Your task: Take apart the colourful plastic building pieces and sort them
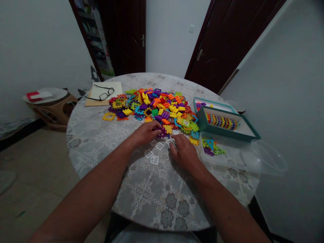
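Note:
A heap of colourful plastic pieces (157, 104) lies on the round table, in purple, yellow, orange, green, blue and red. At its near edge my left hand (148, 132) has its fingers closed on a purple piece (162, 132). A yellow piece (167, 129) lies just right of that one. My right hand (184, 151) is close by on the right, thumb and fingers apart, with nothing visible between them. Several white window-shaped pieces lie in front of the heap, among them one (154, 160) nearest to me and another (159, 145) between my hands.
The table (141, 202) has a patterned grey cover. Glasses (103, 96) rest on papers at the back left. To the right are a green box (227, 133) with a row of coloured pieces and a clear plastic container (236, 158) holding a few pieces. A stool (54, 109) stands left.

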### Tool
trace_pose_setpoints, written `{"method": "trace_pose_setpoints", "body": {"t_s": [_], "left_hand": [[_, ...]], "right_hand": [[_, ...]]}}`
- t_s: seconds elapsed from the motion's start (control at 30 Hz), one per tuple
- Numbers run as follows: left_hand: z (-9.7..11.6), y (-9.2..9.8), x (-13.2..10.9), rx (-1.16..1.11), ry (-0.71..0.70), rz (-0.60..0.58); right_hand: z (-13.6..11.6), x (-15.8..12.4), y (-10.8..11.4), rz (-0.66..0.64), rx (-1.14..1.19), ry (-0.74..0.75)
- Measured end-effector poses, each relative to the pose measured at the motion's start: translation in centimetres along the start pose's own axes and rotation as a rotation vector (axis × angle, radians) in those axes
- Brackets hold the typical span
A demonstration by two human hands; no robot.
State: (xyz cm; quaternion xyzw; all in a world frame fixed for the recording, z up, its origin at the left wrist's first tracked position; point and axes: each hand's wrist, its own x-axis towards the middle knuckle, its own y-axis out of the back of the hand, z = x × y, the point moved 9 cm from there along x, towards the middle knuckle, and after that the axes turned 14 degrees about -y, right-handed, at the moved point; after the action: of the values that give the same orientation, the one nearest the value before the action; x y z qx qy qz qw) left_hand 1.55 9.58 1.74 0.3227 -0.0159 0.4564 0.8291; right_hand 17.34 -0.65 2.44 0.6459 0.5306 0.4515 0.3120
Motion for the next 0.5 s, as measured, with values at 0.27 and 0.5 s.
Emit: {"method": "trace_pose_setpoints", "body": {"t_s": [0.27,0.5], "left_hand": [[1.9,-1.3,0.0,0.057,-0.153,0.012],[1.1,-1.7,0.2,0.035,-0.141,0.027]], "right_hand": [[1.6,0.8,-0.2,0.106,-0.041,-0.021],[0.6,1.7,-3.0,-0.006,-0.128,-0.032]]}}
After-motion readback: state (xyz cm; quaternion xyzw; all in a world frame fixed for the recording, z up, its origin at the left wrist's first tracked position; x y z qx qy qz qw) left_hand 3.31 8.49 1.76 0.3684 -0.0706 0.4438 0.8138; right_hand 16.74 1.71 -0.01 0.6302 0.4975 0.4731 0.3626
